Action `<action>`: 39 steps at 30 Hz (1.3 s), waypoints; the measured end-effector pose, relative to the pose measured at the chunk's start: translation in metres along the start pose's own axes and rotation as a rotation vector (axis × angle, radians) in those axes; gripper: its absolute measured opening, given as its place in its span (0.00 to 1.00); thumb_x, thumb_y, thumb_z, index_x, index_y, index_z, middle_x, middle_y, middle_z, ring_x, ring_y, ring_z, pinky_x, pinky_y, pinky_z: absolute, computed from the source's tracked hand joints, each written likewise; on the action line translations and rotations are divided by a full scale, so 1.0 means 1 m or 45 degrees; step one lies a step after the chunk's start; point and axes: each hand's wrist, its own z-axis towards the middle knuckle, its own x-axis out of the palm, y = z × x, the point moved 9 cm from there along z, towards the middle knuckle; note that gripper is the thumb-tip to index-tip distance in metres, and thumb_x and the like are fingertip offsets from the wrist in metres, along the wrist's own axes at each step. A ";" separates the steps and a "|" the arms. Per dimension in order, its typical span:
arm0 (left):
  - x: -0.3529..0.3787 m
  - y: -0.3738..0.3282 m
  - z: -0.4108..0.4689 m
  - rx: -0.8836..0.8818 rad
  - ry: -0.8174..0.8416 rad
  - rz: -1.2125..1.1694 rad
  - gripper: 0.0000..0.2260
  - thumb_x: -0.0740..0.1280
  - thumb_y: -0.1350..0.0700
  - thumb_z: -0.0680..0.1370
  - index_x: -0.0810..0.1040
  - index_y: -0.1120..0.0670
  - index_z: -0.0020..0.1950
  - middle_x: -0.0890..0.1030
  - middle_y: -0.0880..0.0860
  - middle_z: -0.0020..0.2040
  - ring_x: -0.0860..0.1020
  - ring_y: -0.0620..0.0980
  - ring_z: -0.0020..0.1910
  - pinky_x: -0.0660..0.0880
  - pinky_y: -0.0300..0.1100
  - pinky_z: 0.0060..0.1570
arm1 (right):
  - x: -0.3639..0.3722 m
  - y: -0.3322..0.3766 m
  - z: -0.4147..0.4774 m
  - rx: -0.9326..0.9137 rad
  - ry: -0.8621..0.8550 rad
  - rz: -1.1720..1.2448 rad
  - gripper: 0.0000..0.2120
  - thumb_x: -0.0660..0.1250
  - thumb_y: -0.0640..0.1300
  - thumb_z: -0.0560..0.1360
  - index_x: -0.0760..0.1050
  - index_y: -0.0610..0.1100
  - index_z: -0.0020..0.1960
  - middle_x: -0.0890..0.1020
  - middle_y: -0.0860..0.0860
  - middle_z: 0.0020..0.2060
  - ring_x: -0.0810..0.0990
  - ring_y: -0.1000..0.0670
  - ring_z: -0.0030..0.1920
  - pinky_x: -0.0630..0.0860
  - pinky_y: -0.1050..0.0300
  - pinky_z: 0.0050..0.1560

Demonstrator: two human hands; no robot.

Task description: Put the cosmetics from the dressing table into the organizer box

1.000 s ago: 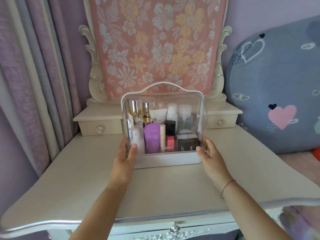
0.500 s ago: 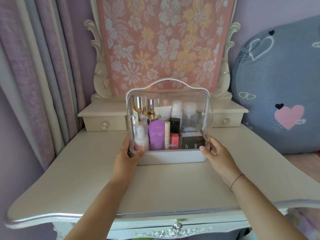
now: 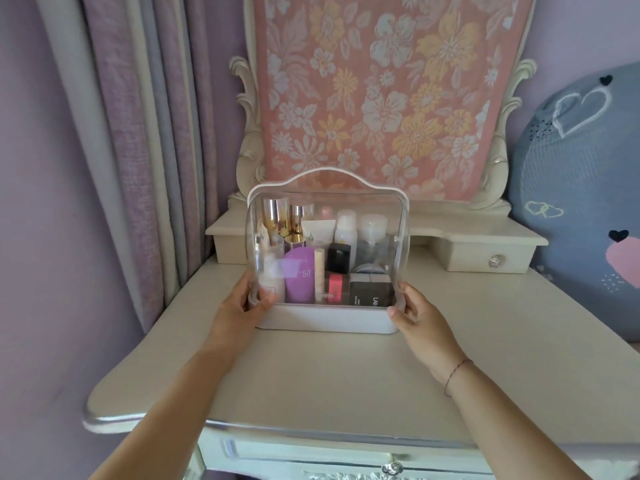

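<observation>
On cream dressing table (image 3: 329, 382) | clear rounded organizer box (image 3: 325, 319) | left hand (image 3: 242, 306), right hand (image 3: 420, 318) grasp its corners

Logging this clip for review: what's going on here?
A person grips the organizer box by its lower front corners, left hand on one side, right hand on the other. The box stands on the dressing table, clear lid apparently closed, with a purple tube and other cosmetics inside.
</observation>
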 end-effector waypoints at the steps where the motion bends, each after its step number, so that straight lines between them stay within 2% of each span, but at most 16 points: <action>1: -0.008 0.000 0.000 -0.002 -0.006 -0.007 0.10 0.67 0.55 0.76 0.73 0.38 0.48 0.73 0.42 0.37 0.73 0.40 0.39 0.68 0.27 0.41 | 0.008 0.002 0.002 -0.007 0.013 -0.003 0.26 0.64 0.42 0.76 0.64 0.50 0.73 0.75 0.59 0.58 0.75 0.56 0.58 0.67 0.61 0.58; 4: -0.031 0.002 0.001 -0.019 -0.042 -0.024 0.15 0.67 0.57 0.77 0.72 0.34 0.48 0.73 0.39 0.35 0.72 0.32 0.37 0.66 0.21 0.39 | 0.033 0.010 0.006 -0.021 0.050 -0.030 0.26 0.65 0.43 0.76 0.64 0.52 0.72 0.76 0.59 0.57 0.76 0.54 0.59 0.70 0.59 0.58; 7: -0.051 0.008 0.002 -0.042 -0.045 -0.059 0.18 0.66 0.57 0.77 0.68 0.33 0.55 0.78 0.31 0.42 0.72 0.22 0.43 0.65 0.19 0.42 | 0.057 0.016 0.010 -0.022 0.084 -0.075 0.27 0.65 0.44 0.75 0.63 0.52 0.73 0.79 0.56 0.57 0.77 0.52 0.59 0.71 0.56 0.60; 10: -0.074 0.018 0.004 -0.077 -0.071 -0.078 0.19 0.66 0.57 0.77 0.68 0.33 0.57 0.75 0.31 0.45 0.71 0.21 0.44 0.66 0.19 0.42 | 0.079 0.022 0.015 -0.036 0.115 -0.103 0.28 0.65 0.47 0.74 0.63 0.54 0.73 0.80 0.53 0.58 0.78 0.51 0.60 0.73 0.52 0.62; 12: -0.089 0.025 0.005 -0.106 -0.094 -0.081 0.19 0.67 0.54 0.76 0.68 0.35 0.60 0.74 0.32 0.53 0.71 0.23 0.50 0.66 0.22 0.46 | 0.093 0.026 0.016 -0.046 0.133 -0.101 0.28 0.65 0.47 0.73 0.63 0.56 0.72 0.81 0.53 0.57 0.78 0.51 0.60 0.73 0.50 0.62; 14: -0.103 0.035 0.007 -0.137 -0.099 -0.080 0.23 0.68 0.52 0.76 0.66 0.40 0.68 0.74 0.38 0.61 0.71 0.32 0.59 0.66 0.30 0.55 | 0.106 0.032 0.017 -0.063 0.140 -0.084 0.28 0.65 0.47 0.73 0.64 0.57 0.71 0.82 0.53 0.56 0.79 0.51 0.59 0.74 0.51 0.62; 16: -0.116 0.041 0.007 -0.151 -0.100 -0.105 0.25 0.68 0.53 0.76 0.65 0.45 0.72 0.72 0.42 0.65 0.70 0.37 0.63 0.65 0.35 0.61 | 0.116 0.038 0.016 -0.077 0.145 -0.072 0.28 0.65 0.46 0.73 0.64 0.57 0.71 0.81 0.54 0.57 0.79 0.51 0.58 0.74 0.51 0.62; 21: -0.136 0.044 0.007 -0.157 -0.058 -0.148 0.26 0.68 0.50 0.74 0.65 0.41 0.70 0.71 0.41 0.67 0.69 0.36 0.65 0.64 0.39 0.66 | 0.138 0.048 0.015 -0.112 0.165 -0.067 0.28 0.65 0.45 0.73 0.64 0.57 0.71 0.81 0.54 0.59 0.79 0.52 0.59 0.74 0.51 0.62; 24: -0.142 0.050 0.007 -0.194 0.015 -0.201 0.29 0.71 0.45 0.72 0.64 0.40 0.71 0.70 0.41 0.68 0.67 0.40 0.67 0.63 0.49 0.68 | 0.147 0.051 0.015 -0.119 0.164 -0.095 0.28 0.66 0.46 0.73 0.64 0.55 0.72 0.80 0.54 0.60 0.78 0.51 0.60 0.74 0.51 0.63; 26: -0.145 0.053 0.006 -0.209 0.025 -0.251 0.31 0.72 0.43 0.70 0.64 0.40 0.71 0.71 0.42 0.69 0.68 0.42 0.67 0.63 0.52 0.68 | 0.149 0.054 0.014 -0.129 0.157 -0.104 0.28 0.66 0.46 0.74 0.63 0.54 0.72 0.80 0.53 0.61 0.78 0.51 0.61 0.74 0.52 0.63; 34: -0.147 0.057 0.006 -0.175 -0.039 -0.170 0.28 0.68 0.44 0.74 0.62 0.41 0.72 0.69 0.39 0.69 0.66 0.38 0.67 0.62 0.48 0.69 | 0.151 0.055 0.011 -0.114 0.147 -0.116 0.29 0.66 0.45 0.75 0.62 0.53 0.73 0.78 0.51 0.64 0.77 0.49 0.62 0.73 0.50 0.64; 37: -0.148 0.063 0.004 -0.212 -0.137 -0.096 0.31 0.69 0.39 0.71 0.63 0.42 0.72 0.69 0.40 0.69 0.66 0.39 0.67 0.61 0.46 0.69 | 0.149 0.052 0.009 -0.081 0.144 -0.069 0.29 0.66 0.45 0.74 0.63 0.54 0.73 0.79 0.51 0.62 0.78 0.49 0.61 0.73 0.48 0.64; 39: -0.151 0.062 0.003 -0.256 -0.264 -0.014 0.28 0.68 0.42 0.73 0.64 0.45 0.71 0.69 0.43 0.68 0.67 0.42 0.67 0.62 0.41 0.65 | 0.144 0.054 0.009 -0.049 0.147 0.056 0.27 0.67 0.43 0.74 0.66 0.51 0.71 0.81 0.52 0.58 0.80 0.51 0.58 0.73 0.48 0.64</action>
